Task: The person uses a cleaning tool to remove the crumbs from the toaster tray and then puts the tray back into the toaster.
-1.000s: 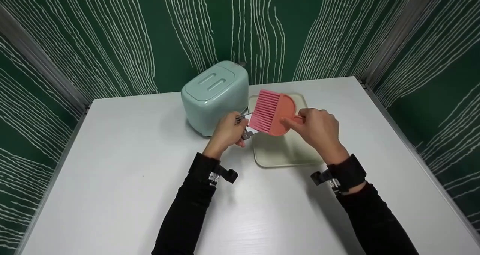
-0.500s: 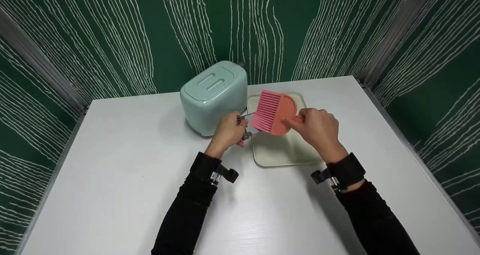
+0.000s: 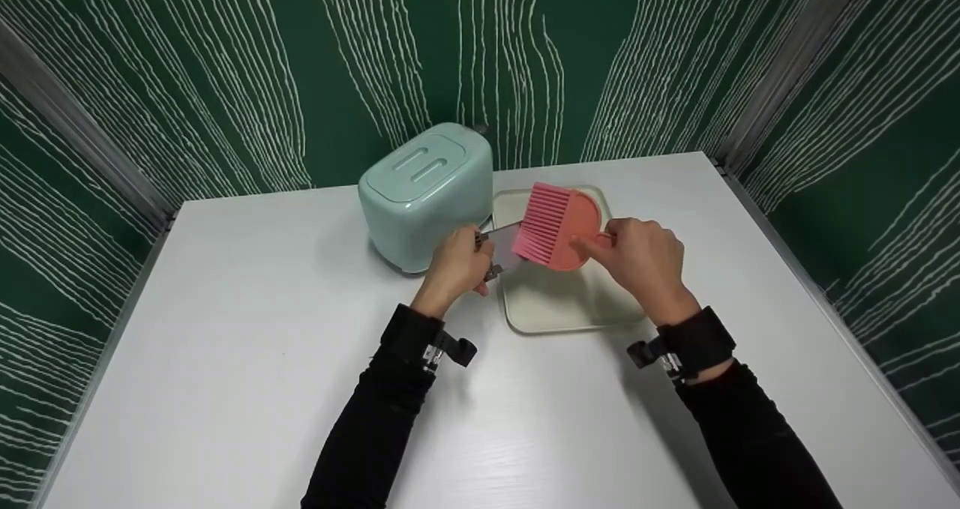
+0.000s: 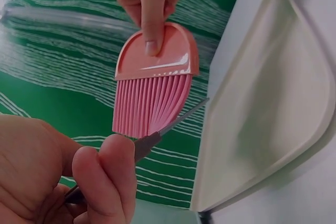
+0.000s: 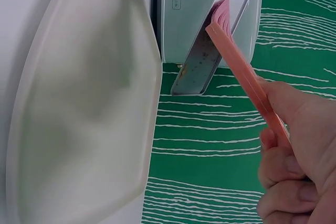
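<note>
My left hand (image 3: 456, 260) grips the end of a thin metal crumb tray (image 5: 197, 72), held tilted above the table. Brown specks dot its surface in the right wrist view. With my right hand (image 3: 643, 261) I pinch a coral-pink pastry brush (image 3: 547, 228), thumb laid flat against its broad head. The pink bristles (image 4: 149, 103) touch the crumb tray and bend against it. Beneath both lies a cream rectangular tray (image 3: 574, 314). A mint-green toaster (image 3: 427, 202) stands just beyond my left hand. My fingers hide the near end of the crumb tray.
The white table (image 3: 262, 344) carries the toaster and the cream tray side by side. Green walls (image 3: 247, 82) with white wavy lines enclose the back and sides. A dark knob (image 3: 480, 129) sticks out of the toaster's far side.
The pastry brush has slid to the right along the crumb tray, away from my left hand, so more bare metal shows. My left hand has stayed nearly still.
</note>
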`<state>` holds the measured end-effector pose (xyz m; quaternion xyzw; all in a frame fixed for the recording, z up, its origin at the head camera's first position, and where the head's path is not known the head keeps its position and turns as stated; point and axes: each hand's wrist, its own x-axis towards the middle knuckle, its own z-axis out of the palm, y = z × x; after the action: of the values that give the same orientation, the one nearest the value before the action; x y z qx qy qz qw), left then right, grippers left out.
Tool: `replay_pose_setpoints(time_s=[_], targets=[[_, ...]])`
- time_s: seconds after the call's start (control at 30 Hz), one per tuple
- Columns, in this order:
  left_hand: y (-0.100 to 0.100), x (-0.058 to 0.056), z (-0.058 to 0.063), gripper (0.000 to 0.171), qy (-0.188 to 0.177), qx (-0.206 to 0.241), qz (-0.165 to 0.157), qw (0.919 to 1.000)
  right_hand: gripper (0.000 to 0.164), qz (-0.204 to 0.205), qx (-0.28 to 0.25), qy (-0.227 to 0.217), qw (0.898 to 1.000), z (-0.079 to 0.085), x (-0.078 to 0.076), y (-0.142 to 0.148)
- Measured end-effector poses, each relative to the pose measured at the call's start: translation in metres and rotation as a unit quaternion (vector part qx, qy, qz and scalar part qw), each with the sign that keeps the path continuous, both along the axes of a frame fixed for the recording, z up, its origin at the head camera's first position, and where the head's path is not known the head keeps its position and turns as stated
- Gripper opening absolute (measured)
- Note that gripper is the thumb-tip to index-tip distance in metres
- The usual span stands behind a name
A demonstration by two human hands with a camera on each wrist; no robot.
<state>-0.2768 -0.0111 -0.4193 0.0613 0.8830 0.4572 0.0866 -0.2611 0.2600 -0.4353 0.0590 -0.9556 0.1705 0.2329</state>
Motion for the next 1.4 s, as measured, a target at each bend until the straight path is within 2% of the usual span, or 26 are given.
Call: replay_pose_setpoints(time_s=[0.23, 0.73, 0.87, 0.97, 1.23, 1.4], targets=[[0.004, 0.002, -0.001, 0.017, 0.021, -0.055, -0.009, 0.9982, 0.064, 0.004, -0.014, -0.002, 1.0, -0.001, 0.002, 0.005], [0.006, -0.002, -0.007, 0.015, -0.009, -0.023, -0.028, 0.9993, 0.061, 0.0, -0.007, -0.009, 1.0, -0.006, 0.001, 0.009], [0.006, -0.003, -0.009, 0.014, -0.009, -0.01, -0.033, 0.9994, 0.06, -0.003, -0.007, -0.015, 1.0, -0.007, 0.001, 0.009], [0.006, -0.004, -0.011, 0.014, 0.007, -0.018, -0.035, 0.9992, 0.059, -0.003, -0.005, -0.014, 1.0, -0.007, 0.002, 0.009], [0.008, -0.004, -0.014, 0.021, 0.005, -0.028, -0.003, 0.9996, 0.057, 0.006, 0.004, 0.0, 1.0, -0.006, 0.004, 0.008], [0.01, -0.005, -0.016, 0.023, 0.029, -0.044, 0.016, 0.9985, 0.055, 0.007, 0.002, 0.005, 1.0, -0.007, 0.004, 0.008]])
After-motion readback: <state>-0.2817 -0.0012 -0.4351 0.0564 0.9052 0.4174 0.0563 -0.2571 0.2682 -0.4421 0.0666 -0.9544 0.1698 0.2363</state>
